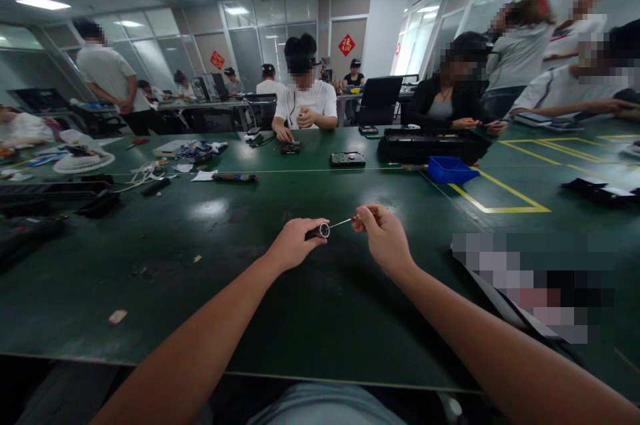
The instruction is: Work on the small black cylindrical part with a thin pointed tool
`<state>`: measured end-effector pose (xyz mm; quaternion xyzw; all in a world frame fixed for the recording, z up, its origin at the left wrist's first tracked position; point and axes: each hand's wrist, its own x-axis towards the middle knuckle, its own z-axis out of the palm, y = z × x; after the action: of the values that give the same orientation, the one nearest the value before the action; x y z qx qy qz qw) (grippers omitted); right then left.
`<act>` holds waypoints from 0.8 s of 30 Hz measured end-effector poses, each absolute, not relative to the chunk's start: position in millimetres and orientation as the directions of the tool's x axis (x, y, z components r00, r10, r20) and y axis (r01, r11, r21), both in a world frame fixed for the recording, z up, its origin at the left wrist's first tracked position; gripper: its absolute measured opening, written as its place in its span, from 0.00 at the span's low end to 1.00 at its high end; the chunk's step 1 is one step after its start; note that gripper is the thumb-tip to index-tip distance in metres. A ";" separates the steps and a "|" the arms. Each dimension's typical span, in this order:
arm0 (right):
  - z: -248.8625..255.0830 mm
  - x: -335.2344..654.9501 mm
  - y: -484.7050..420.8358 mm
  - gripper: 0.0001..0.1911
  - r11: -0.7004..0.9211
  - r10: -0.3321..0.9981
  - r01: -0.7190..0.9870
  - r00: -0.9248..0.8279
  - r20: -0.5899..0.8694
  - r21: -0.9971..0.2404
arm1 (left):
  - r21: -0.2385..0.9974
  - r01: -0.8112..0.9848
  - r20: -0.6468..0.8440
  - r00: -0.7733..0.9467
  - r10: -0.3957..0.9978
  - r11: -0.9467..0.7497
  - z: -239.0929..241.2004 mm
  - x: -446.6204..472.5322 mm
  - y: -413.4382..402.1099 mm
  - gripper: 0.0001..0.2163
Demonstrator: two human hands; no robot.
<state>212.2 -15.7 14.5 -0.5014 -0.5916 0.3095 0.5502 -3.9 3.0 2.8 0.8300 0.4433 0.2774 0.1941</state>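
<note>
Both of my hands are raised over the dark green table (210,278), close together. My left hand (295,242) is closed around a small dark cylinder with a silver ring end (321,231). My right hand (383,235) pinches the reddish handle of a thin screwdriver (350,219). The screwdriver's metal shaft points left and its tip meets the ring end of the cylinder.
A blue tray (451,170) and a long black case (425,144) lie far right, beside yellow floor-style tape lines (500,209). A hard drive (347,159) sits mid-table. People sit across the table; cables and a white fan (83,160) lie far left. A laptop edge (505,308) is at my right.
</note>
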 end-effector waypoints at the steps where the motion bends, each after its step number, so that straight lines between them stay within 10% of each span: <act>1: 15.0 211.9 -16.0 0.18 0.305 0.934 0.249 0.108 0.339 -0.919 | 0.570 0.624 0.291 0.454 0.842 -0.534 2.9 -3.7 2.9 0.18; 24: 13.9 213.6 -14.6 0.16 0.313 0.945 0.262 0.009 0.326 -0.913 | 0.558 0.637 0.265 0.471 0.842 -0.532 4.4 -2.6 2.4 0.18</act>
<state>213.6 -14.6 13.9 -0.4848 -0.6223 0.3294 0.5189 -2.6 2.4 4.4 0.8350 0.4426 0.2623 0.1952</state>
